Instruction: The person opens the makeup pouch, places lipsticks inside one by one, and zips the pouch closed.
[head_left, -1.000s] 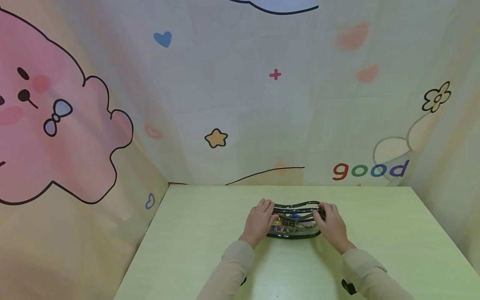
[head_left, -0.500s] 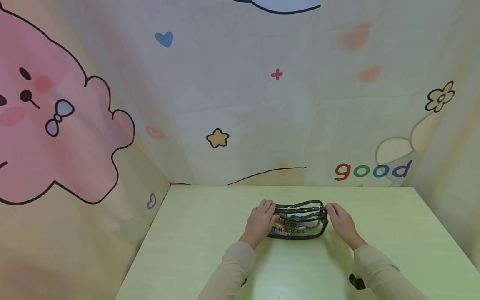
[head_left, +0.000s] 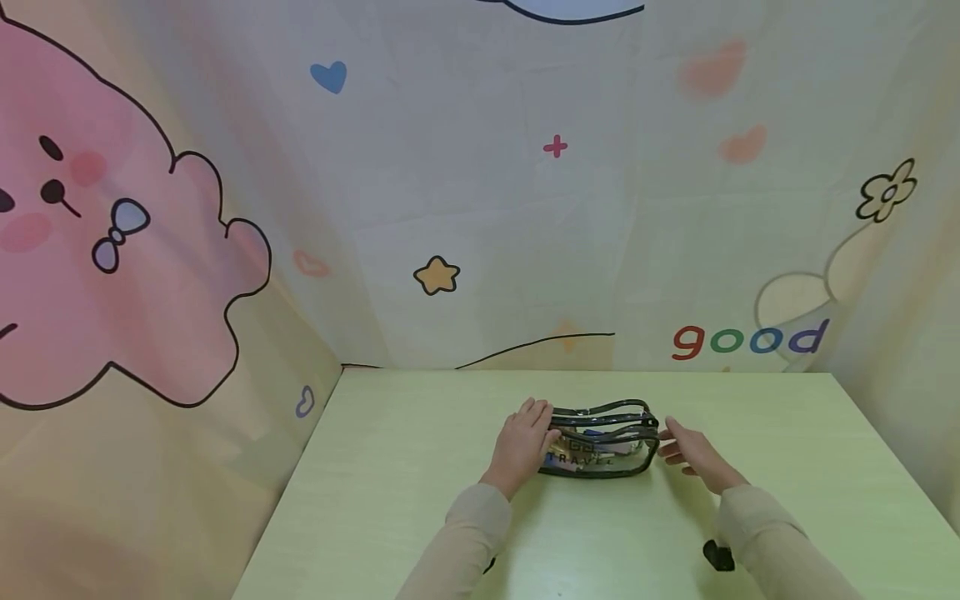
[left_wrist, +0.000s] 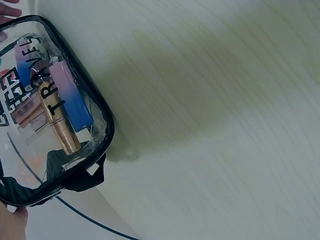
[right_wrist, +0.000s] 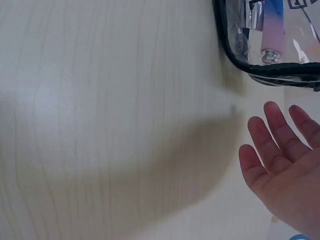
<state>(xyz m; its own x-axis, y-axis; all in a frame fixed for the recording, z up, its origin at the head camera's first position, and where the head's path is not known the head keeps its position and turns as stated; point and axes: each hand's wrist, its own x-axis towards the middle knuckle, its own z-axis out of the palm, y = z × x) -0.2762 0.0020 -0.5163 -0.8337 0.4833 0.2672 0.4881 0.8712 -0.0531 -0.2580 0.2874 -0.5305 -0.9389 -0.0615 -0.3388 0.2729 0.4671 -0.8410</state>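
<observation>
A clear travel pouch (head_left: 600, 459) with black piping stands on the table, "TRAVEL" printed on its front. Through its plastic show a gold tube (left_wrist: 61, 125), a pink-and-blue bottle (left_wrist: 71, 95) and other small items. My left hand (head_left: 517, 443) grips the pouch's left end, fingers over the top edge and thumb at the front. Just off the right end is my right hand (head_left: 696, 454), its fingers loosely extended and holding nothing. The right wrist view shows this hand (right_wrist: 290, 160) palm up to the camera, a gap between fingertips and the pouch's dark edge.
The pale wooden table (head_left: 405, 467) runs back to a printed curtain (head_left: 495, 192) with hearts, a star and the word "good". A black strap piece (head_left: 718, 556) hangs by the right sleeve (head_left: 765, 525). A black side loop (left_wrist: 90, 175) sticks out from the pouch.
My right hand has moved right along the pouch's top edge to its corner, then come away from it with its fingers loosened. The left hand keeps its grip at the left end.
</observation>
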